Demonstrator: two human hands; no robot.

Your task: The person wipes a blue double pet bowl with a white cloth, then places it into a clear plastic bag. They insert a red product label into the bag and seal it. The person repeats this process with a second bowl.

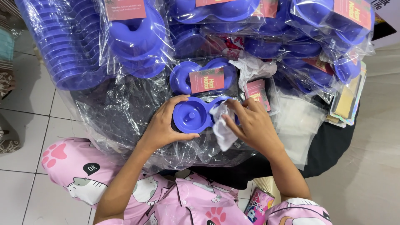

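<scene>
Nearest me I see pink pyjama knees [125, 187] printed with cats and paw marks, and both bare forearms running up from them. My left hand [164, 125] cups the left rim of a blue two-bowl plastic dish [191, 116], thumb under its near edge and fingers curled over the far edge, clamped on it. My right hand [250, 125] pinches a crumpled white tissue [221, 125] between thumb and fingers and presses it into the dish's right bowl, which the tissue and hand mostly hide. The left bowl holds nothing but a small raised knob at its middle. The dish sits on a crinkled clear plastic sheet [112, 116] over a dark surface. Just beyond it lies a wrapped blue dish with a red card [206, 79] inside its bag. Farther back, bagged blue dishes [291, 46] pile up to the top edge, cut off there. At the far left stands a bagged stack of blue dishes [66, 46]; I cannot count them through the glare.
</scene>
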